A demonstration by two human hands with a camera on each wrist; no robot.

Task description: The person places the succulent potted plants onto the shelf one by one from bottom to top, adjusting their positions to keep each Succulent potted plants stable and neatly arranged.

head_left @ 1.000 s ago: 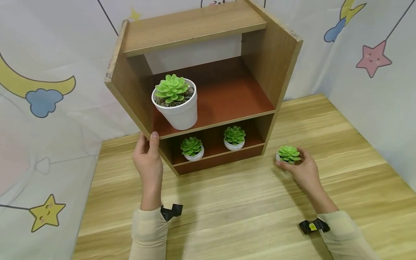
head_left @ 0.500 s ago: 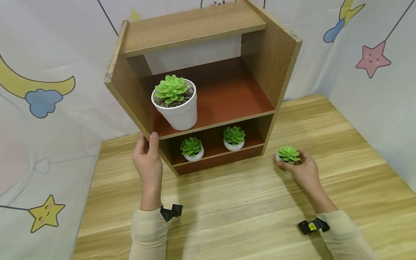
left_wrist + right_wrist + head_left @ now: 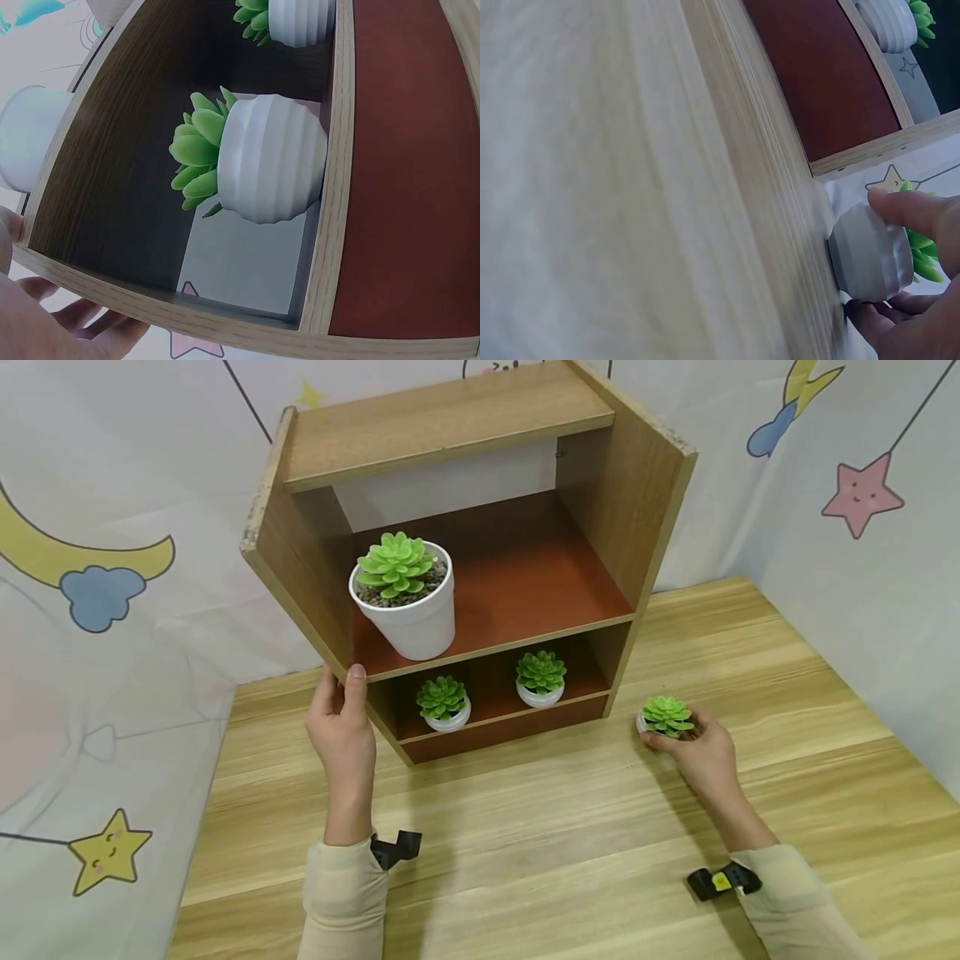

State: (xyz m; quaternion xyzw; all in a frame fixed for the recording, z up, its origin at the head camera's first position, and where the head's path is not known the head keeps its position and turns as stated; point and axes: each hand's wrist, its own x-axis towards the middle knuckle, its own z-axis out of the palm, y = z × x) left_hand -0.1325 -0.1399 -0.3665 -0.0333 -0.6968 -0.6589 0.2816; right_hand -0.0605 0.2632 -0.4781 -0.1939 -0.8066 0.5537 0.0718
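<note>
In the head view a wooden shelf unit (image 3: 480, 585) stands on the table. My left hand (image 3: 343, 727) grips the front edge of its left side panel, thumb in front and fingers round the outer face. To the right of the unit, my right hand (image 3: 705, 752) holds a small potted succulent (image 3: 666, 717) between thumb and fingers. Its ribbed white pot (image 3: 870, 251) is at the tabletop in the right wrist view. Two similar succulents, a left one (image 3: 442, 700) and a right one (image 3: 541, 677), sit in the low compartment. A larger potted succulent (image 3: 408, 602) stands on the middle shelf's left side.
The wood-grain table (image 3: 525, 860) extends in front of the unit and to both sides. Behind it hangs a pale cloth (image 3: 202, 552) printed with moons, stars and clouds. A black strap (image 3: 395, 850) sits on the left wrist, another strap (image 3: 723, 882) on the right.
</note>
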